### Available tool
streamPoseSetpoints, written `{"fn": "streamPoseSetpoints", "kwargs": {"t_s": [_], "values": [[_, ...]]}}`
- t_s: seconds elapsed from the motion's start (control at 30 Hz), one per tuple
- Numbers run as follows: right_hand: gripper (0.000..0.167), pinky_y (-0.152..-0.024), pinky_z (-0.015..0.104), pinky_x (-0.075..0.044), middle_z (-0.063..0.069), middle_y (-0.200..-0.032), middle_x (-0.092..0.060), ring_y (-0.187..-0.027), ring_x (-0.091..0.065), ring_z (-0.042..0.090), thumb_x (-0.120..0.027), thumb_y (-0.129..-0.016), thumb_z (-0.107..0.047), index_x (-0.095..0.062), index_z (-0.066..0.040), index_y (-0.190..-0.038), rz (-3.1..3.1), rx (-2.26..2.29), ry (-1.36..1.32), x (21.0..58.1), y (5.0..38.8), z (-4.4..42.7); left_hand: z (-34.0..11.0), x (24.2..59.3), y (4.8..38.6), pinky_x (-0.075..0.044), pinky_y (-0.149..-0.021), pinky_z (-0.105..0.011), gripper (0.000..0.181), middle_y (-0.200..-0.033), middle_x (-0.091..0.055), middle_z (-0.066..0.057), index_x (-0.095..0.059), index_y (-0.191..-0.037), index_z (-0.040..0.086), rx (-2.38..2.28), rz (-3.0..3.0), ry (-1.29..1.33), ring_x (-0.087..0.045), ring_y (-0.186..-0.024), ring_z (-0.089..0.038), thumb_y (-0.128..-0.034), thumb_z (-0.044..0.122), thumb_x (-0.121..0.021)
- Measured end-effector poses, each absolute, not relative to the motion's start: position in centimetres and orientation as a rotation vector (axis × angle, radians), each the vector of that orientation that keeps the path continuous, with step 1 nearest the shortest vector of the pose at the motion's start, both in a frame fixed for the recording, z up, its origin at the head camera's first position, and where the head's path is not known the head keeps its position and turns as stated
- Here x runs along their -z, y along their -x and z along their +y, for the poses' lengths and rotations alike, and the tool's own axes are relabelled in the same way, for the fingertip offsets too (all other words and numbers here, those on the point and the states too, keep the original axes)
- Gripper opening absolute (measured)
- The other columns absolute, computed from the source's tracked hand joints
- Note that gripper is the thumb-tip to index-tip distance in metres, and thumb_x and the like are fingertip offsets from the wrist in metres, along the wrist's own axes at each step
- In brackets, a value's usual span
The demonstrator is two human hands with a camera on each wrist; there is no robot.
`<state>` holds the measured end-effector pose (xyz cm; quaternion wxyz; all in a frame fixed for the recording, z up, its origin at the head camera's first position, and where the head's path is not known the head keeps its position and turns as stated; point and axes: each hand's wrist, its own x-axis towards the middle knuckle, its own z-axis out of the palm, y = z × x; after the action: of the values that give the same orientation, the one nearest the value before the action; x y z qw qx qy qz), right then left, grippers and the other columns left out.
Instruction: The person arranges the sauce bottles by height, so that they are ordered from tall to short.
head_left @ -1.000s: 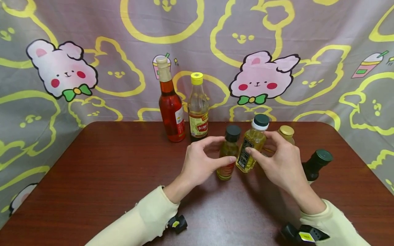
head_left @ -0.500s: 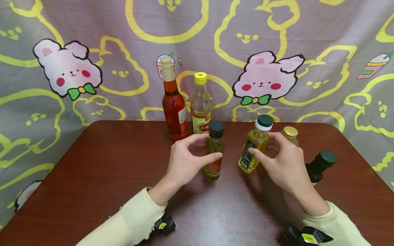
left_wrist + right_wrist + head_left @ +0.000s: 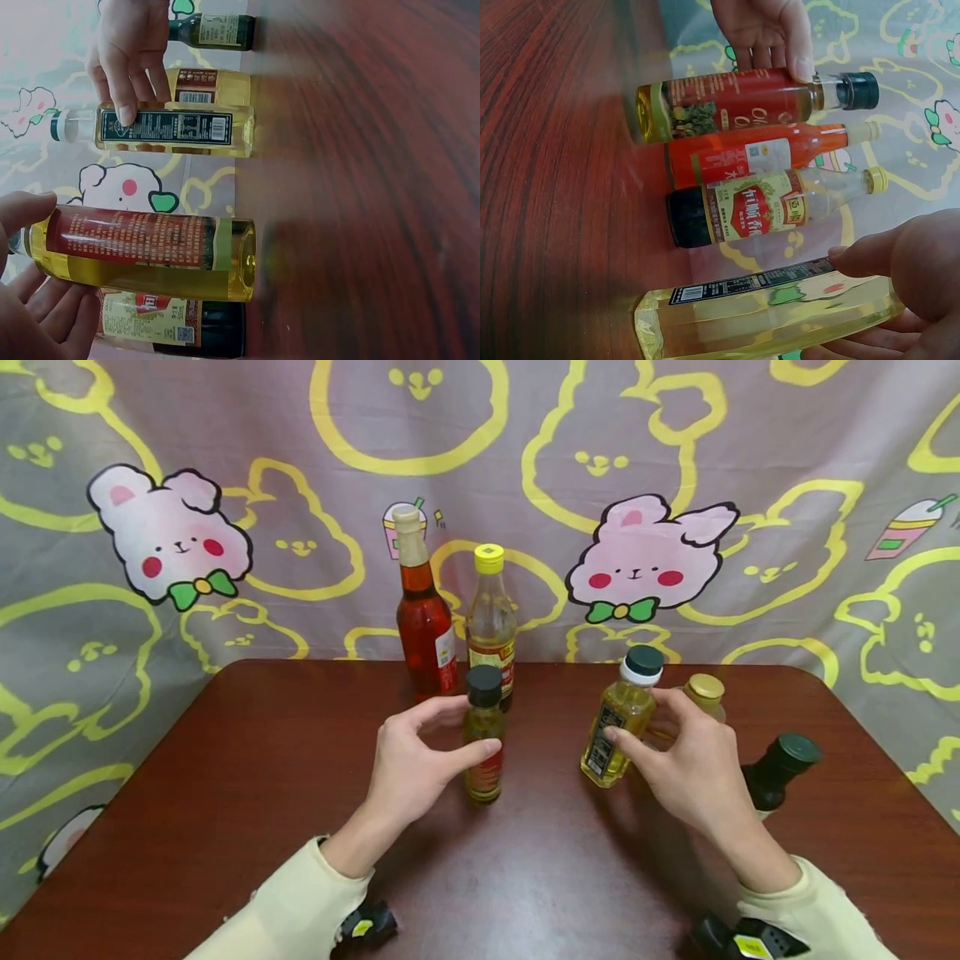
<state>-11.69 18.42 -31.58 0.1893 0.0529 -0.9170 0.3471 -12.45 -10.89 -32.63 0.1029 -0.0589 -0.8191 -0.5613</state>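
Note:
In the head view my left hand grips a small oil bottle with a black cap and red label, thumb in front, fingers behind. My right hand holds a square oil bottle with a green cap and dark label, slightly tilted. A gap separates the two bottles. The left wrist view shows the red-labelled bottle gripped near its neck, and the other hand on the square bottle. In the right wrist view the square bottle lies between thumb and fingers.
Behind the left-hand bottle stand a tall red bottle and a yellow-capped bottle. A gold-capped bottle and a dark green-capped bottle stand by the right hand. A patterned cloth hangs behind the brown table.
The left hand and the red-labelled bottle have moved left, away from the square bottle, to in front of the yellow-capped one. The right hand keeps its grip, nearly still.

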Motion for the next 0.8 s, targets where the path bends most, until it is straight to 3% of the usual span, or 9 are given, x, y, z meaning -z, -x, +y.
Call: {"fn": "streamPoseSetpoints", "kwargs": {"t_s": [0.43,0.8], "values": [[0.060,-0.087,0.058,-0.063,0.030,-0.125,-0.074,-0.109,-0.076,0.046,-0.087,-0.090,-0.023,-0.059,0.000,-0.138,-2.586,-0.991,-0.143,31.57,11.71,18.15,-11.49,33.02,12.63,-0.054,-0.101,-0.043,0.046,-0.114,-0.082,0.002,-0.079,-0.122,0.022,1.626,-2.412,0.177,-0.072,-0.113,-0.014,-0.0789,0.026,-0.096],[0.061,-0.087,0.059,-0.062,0.031,-0.127,-0.073,-0.110,-0.075,0.048,-0.086,-0.091,-0.025,-0.059,0.000,-0.139,-2.608,-0.979,-0.142,31.44,11.62,18.27,-11.68,32.79,12.91,-0.056,-0.102,-0.046,0.045,-0.116,-0.081,0.000,-0.078,-0.125,0.022,1.623,-2.489,0.185,-0.072,-0.111,-0.018,-0.0820,0.028,-0.093]]}}
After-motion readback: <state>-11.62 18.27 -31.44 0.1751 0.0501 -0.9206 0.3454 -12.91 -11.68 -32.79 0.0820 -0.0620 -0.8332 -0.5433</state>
